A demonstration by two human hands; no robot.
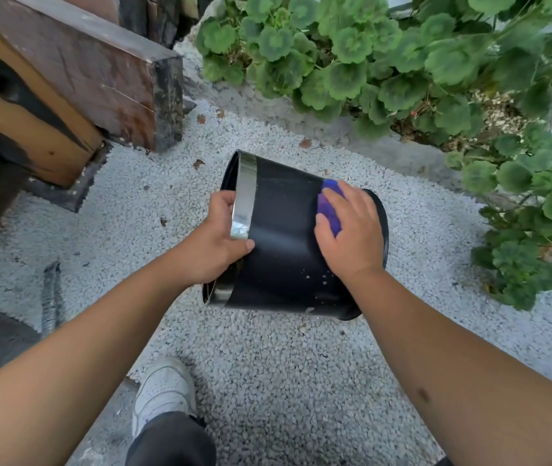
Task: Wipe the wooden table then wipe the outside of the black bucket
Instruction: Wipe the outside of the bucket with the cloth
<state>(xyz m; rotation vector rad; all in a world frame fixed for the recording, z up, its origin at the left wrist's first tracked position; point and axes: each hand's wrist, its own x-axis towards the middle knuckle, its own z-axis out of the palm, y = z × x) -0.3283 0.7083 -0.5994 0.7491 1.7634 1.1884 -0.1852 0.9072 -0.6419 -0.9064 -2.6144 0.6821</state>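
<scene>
Two hands are on the bucket (284, 237), which we hold tipped on its side above the gravel (267, 364), mouth to the left, base to the right. Left hand (220, 237): fingers curled over the rim and into the mouth, thumb lying on the outer wall just below the silver band (244, 196) that circles the rim. Right hand (348, 230): fingers spread and fairly straight, pressing a purple cloth (330, 206) flat against the outer wall near the base. Only part of the cloth shows past the fingers. Pale specks dot the wall on the near side, below the right wrist.

The table (66, 82) stands far left, well apart from the bucket: thick dark wood on top, a lighter side face with black streaks. Green round-leaved plants (402, 62) fill the far and right side, behind a pale kerb. Near centre, below the bucket, we see a white shoe (163, 391) and a dark trouser leg (173, 438) on the gravel. Some brown dry leaves lie on the gravel between table and bucket.
</scene>
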